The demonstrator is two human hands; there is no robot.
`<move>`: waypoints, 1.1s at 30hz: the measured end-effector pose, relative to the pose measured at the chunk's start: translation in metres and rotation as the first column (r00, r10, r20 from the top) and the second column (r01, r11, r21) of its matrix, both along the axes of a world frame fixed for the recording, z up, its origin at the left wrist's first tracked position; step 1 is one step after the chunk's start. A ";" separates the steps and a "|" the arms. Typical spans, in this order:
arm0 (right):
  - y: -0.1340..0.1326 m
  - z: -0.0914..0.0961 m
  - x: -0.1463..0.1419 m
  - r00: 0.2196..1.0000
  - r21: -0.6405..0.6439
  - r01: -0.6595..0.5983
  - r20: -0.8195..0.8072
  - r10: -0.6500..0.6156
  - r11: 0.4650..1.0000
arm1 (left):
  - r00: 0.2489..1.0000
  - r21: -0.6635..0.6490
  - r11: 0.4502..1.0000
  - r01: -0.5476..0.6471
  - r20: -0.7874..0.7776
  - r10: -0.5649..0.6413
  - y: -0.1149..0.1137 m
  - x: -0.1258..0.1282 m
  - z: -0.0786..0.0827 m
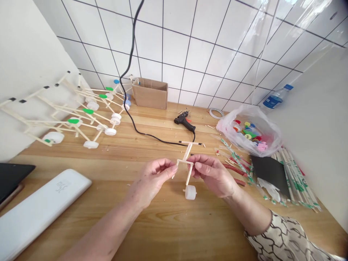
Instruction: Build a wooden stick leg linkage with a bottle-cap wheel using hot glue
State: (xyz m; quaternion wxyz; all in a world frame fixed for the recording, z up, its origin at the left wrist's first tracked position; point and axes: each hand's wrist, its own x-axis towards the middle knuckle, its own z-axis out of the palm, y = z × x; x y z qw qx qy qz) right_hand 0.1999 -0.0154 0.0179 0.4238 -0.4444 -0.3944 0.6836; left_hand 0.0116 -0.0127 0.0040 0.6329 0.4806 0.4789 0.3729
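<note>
Between my two hands is a small wooden stick frame [185, 162], with a handlebar-like crosspiece [190, 143] dark at both ends. A white bottle-cap wheel [190, 192] shows at the near end of its right leg. My left hand [156, 177] pinches the frame's left corner between thumb and fingers. On the other side, my right hand [213, 172] has thumb and fingers closed at the right corner. Some fingertips of the right hand are hidden behind the frame.
Several finished stick models [89, 112] with cap wheels stand at the left. A black glue gun [185, 121] lies at the back, its cable [133, 47] looping up. Around them are a cardboard box [150, 95], a bag of caps [250, 130], wrapped sticks [296, 181] and a white power bank [46, 214].
</note>
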 end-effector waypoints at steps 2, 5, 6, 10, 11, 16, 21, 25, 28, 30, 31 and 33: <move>0.000 0.000 0.000 0.999 -0.035 -0.011 -0.044 0.010 0.999 | 1.000 -0.007 1.000 0.002 0.009 -0.002 0.000 0.001 0.000; 0.000 -0.002 -0.002 0.998 -0.025 -0.001 -0.056 -0.001 1.000 | 0.999 -0.012 1.000 0.017 0.027 -0.017 0.000 0.001 0.000; 0.000 -0.003 -0.002 0.999 -0.010 0.003 -0.054 -0.004 1.000 | 0.999 -0.014 0.999 0.035 0.036 -0.034 -0.001 0.002 0.000; -0.001 -0.005 -0.004 0.999 0.023 0.011 -0.049 -0.010 1.000 | 0.987 -0.053 0.989 0.139 0.087 -0.134 -0.002 0.003 0.002; -0.001 -0.004 -0.004 0.999 0.025 0.012 -0.044 -0.011 1.000 | 0.983 -0.071 0.985 0.160 0.104 -0.152 -0.003 0.004 0.002; -0.003 -0.004 -0.003 1.000 0.055 -0.016 -0.024 0.017 0.998 | 0.964 -0.135 0.968 0.212 0.194 -0.184 -0.006 0.006 0.000; -0.003 -0.004 -0.004 0.999 0.077 -0.041 -0.030 0.043 0.996 | 0.948 -0.144 0.955 0.258 0.227 -0.222 -0.006 0.008 0.001; -0.003 -0.004 -0.005 0.998 0.122 -0.004 0.065 -0.004 0.993 | 0.950 -0.152 0.959 0.239 0.240 -0.199 -0.004 0.008 -0.005; -0.003 -0.003 -0.004 0.976 0.184 -0.013 0.218 -0.028 0.983 | 0.971 -0.214 0.974 0.079 0.236 -0.027 -0.002 0.008 -0.012; -0.003 -0.003 -0.004 0.943 0.218 -0.029 0.328 -0.046 0.975 | 0.963 -0.242 0.970 -0.021 0.255 0.084 0.000 0.007 -0.015; -0.004 -0.003 -0.004 0.925 0.235 -0.037 0.376 -0.055 0.971 | 0.958 -0.239 0.969 -0.060 0.258 0.123 0.000 0.007 -0.015; -0.004 -0.004 -0.006 0.887 0.273 -0.057 0.455 -0.077 0.960 | 0.964 -0.175 0.980 -0.099 0.227 0.138 0.000 0.008 -0.015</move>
